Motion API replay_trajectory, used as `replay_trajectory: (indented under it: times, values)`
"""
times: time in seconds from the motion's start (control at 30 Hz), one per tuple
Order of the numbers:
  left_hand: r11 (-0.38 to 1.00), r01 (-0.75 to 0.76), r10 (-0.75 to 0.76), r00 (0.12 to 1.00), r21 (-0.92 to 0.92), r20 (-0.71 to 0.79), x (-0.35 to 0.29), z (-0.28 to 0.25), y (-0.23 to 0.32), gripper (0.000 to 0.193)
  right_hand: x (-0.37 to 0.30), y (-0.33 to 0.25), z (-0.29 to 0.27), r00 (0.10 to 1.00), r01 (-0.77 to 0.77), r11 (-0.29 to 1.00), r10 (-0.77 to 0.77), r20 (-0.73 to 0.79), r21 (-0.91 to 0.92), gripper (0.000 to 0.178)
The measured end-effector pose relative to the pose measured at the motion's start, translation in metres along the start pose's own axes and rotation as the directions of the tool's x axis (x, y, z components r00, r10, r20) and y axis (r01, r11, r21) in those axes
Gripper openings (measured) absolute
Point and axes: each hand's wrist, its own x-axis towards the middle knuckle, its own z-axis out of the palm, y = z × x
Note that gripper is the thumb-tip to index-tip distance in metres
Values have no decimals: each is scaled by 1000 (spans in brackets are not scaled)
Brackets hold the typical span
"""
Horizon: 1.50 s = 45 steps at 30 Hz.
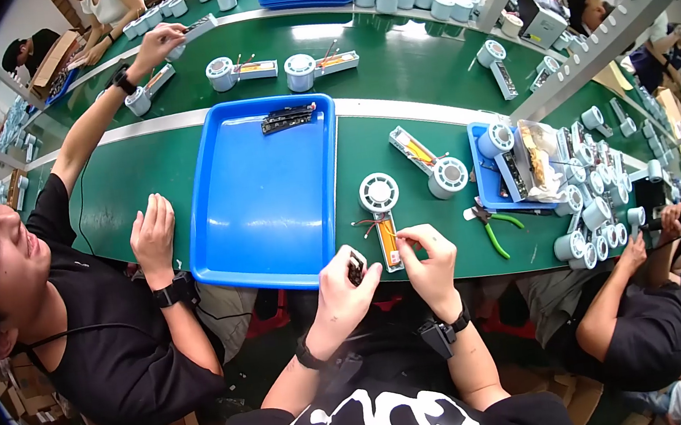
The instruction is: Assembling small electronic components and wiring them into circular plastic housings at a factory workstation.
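The left hand (pixel 344 299) clasps a black part (pixel 356 269); the right hand (pixel 429 264), pinch unclear, meets an uncovered, white round-headed plastic device (pixel 385 229), seemingly unfinished.

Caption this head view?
Left hand holding a dark part, right hand at a round-headed device, blue tray nearby.

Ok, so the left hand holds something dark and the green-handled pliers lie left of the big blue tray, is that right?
Not quite: the head view shows the green-handled pliers lying to the right of the big blue tray, near the smaller blue tray. The left hand does hold something dark.
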Motion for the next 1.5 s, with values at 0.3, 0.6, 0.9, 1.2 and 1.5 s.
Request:
replay_trajectory:
  times: [0.3,0.6,0.9,1.2,1.5]
  values:
    - [469,-399,508,852,788,128,50,2,25,12,-13,9,4,1000,-10,999,9,-16,-50,16]
    - [847,-268,259,962,458,84,52,3,37,12,-16,11,11,978,200,960,-207,-19,-197,23]
    - [903,-210,147,971,376,188,40,16,57,20,-1,-1,16,939,284,906,-329,-100,-313,19]
    - [777,-450,476,878,439,58,40,-1,37,12,14,14,15,984,169,985,-171,-44,-38,23]
    - [685,-524,570,818,505,76,54,12,13,20,14,14,11,992,125,984,-123,-18,126,27]
